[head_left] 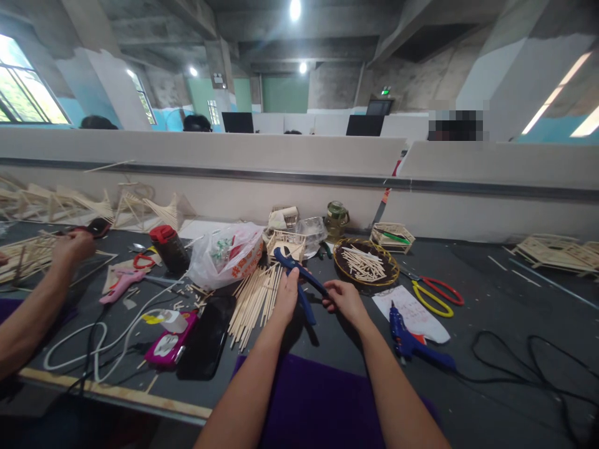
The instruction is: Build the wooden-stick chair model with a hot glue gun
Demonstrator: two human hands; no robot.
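My left hand (286, 294) is closed around the middle of a pair of dark blue shears (306, 302), whose two long arms are spread apart. The fingers of my right hand (347, 302) grip the end of one arm, to the right. Left of my left hand a loose pile of thin wooden sticks (253, 305) lies on the dark table. Just behind the shears stands a small stick-built frame (287, 244). A woven basket (397, 265) with short cut sticks (362, 263) sits beyond my right hand.
On the right are a blue glue gun (407, 340), a paper sheet (428, 321) and scissors (433, 293). Leftward lie a phone (208, 337), a magenta power strip (173, 343), cables, a plastic bag (227, 252) and a lidded bottle (169, 249). Another person's hand (75, 246) works at far left.
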